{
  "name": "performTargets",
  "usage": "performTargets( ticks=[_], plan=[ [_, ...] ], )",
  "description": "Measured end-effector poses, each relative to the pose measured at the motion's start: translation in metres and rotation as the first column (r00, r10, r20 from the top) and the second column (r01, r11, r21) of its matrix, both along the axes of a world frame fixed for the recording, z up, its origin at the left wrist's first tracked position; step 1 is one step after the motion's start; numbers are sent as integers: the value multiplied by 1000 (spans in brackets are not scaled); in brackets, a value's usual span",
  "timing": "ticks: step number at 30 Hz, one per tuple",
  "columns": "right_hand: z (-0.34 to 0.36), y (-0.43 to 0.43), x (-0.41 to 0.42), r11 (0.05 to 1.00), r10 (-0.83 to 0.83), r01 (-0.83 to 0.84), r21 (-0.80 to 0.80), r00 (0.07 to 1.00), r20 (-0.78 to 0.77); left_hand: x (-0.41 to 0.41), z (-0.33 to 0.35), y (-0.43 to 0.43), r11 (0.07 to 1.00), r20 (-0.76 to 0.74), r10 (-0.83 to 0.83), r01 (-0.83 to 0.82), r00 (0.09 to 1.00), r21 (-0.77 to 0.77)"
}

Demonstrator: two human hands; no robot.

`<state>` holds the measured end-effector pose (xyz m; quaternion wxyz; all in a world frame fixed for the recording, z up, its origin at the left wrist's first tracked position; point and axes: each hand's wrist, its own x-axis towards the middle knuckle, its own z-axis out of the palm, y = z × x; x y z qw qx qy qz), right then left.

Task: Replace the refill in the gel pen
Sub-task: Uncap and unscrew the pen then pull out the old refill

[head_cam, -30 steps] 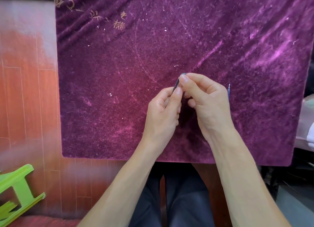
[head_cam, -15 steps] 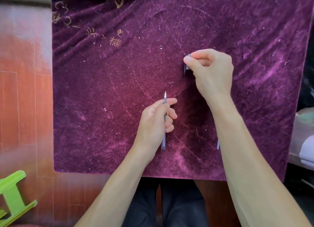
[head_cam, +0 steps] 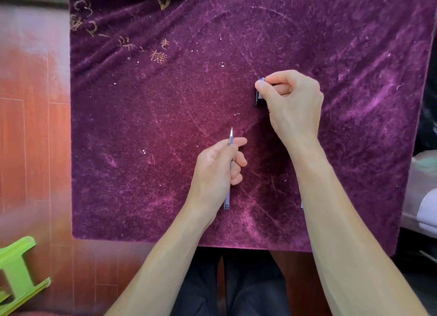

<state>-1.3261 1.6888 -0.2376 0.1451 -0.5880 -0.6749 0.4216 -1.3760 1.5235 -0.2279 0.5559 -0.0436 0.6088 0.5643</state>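
Head view, the only one. Your left hand (head_cam: 216, 171) is closed around the gel pen barrel (head_cam: 228, 190), refill tip (head_cam: 231, 133) sticking out past the thumb and pointing away from you. The barrel's long axis runs near-far, almost straight up the frame, back end poking out below the palm toward the near edge of the bench (head_cam: 132, 197), which is covered in purple velvet cloth.

Your right hand (head_cam: 289, 98) is pinched shut on the unscrewed nose piece (head_cam: 259, 95), a short dark part with a spring visible inside, held up and to the right of the refill tip, well apart from it. The nose piece also stands roughly near-far. Can't tell whether it touches the cloth or hangs above it.

A sliver of something thin and pale (head_cam: 301, 203) peeks out beside your right forearm, near the bench's near edge; probably the spare refill, mostly hidden, can't confirm.

Key relation: the exposed refill tip lies on the far side of your left hand, in line with the barrel, so it pulls out along that axis, away from you. Your right hand is the nearer free-ish one but it's occupied; you'd likely need to set the nose piece down first. Judging by this, the pen is open and the old refill not yet out.

Green plastic stool (head_cam: 16, 273) on the wooden floor (head_cam: 33, 138), irrelevant.
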Motion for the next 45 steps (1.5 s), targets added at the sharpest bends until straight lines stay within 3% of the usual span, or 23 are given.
performTargets(
  ticks=[12,16,20,31,45],
  plan=[
    [1,-1,3,1000,-16,16,-4,1000,-12,-1,-2,-7,999,-62,-38,38,997,-1],
    [19,-10,8,997,-77,75,-16,992,-101,-2,0,-12,994,-146,-105,107,984,4],
    [42,-37,25,990,-114,85,-115,955,-273,-2,9,-17,993,-207,-98,109,973,43],
    [41,-107,66,882,-44,-137,-450,929,-367,13,18,-42,986,-159,-102,121,982,116],
    [38,-120,71,912,-85,-76,-403,927,-365,22,20,-54,977,-281,-146,183,949,109]
  ],
)
